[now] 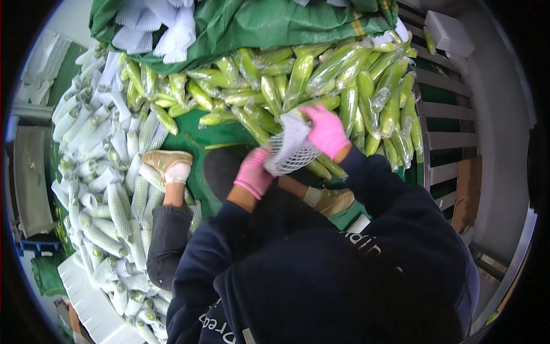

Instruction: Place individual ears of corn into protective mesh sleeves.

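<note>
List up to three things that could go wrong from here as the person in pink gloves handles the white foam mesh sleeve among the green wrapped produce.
1. The white foam mesh sleeve, stretched between the left hand and right hand, might tear.
2. The heap of green film-wrapped produce lies close behind the hands; an elbow could send pieces sliding.
3. The tan shoe rests against white sleeved pieces, which could get crushed.

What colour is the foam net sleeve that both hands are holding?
White, with an open mesh pattern. The foam net sleeve shows best in the head view.
</note>
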Demonstrator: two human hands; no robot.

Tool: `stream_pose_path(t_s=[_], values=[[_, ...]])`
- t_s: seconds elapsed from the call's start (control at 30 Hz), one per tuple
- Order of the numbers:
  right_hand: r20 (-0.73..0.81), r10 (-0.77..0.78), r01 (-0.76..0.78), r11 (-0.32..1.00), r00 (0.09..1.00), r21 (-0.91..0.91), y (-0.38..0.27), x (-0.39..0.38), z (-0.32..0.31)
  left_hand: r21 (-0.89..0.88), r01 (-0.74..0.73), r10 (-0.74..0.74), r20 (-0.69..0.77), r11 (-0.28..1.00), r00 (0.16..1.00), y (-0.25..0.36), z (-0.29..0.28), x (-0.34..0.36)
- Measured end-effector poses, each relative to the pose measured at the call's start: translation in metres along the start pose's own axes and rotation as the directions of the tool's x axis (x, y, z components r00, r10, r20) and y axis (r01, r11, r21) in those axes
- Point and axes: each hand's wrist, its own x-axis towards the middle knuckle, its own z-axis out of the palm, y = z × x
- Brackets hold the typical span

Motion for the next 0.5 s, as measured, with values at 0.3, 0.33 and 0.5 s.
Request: stream_pose_path(t_s=[0.3,0.33,0.5], values=[[0.144,-0.190,0.225,0.929,0.971,-0.295,0.027,0.023,0.010,0.155,0.017,0.009,-0.163,0.988,0.987,-0.032,-0.036,0.010],[0.047,-0.199,0.205,0.959,0.979,-0.194,0.013,0.011,-0.004,0.370,0.112,0.003,-0.298,0.922,0.954,-0.023,-0.025,0.000],[-0.125,-0.216,0.249,0.806,0.968,0.537,-0.085,-0.043,0.003,0.617,-0.377,0.565,-0.133,0.690,0.815,0.032,-0.031,-0.059]])
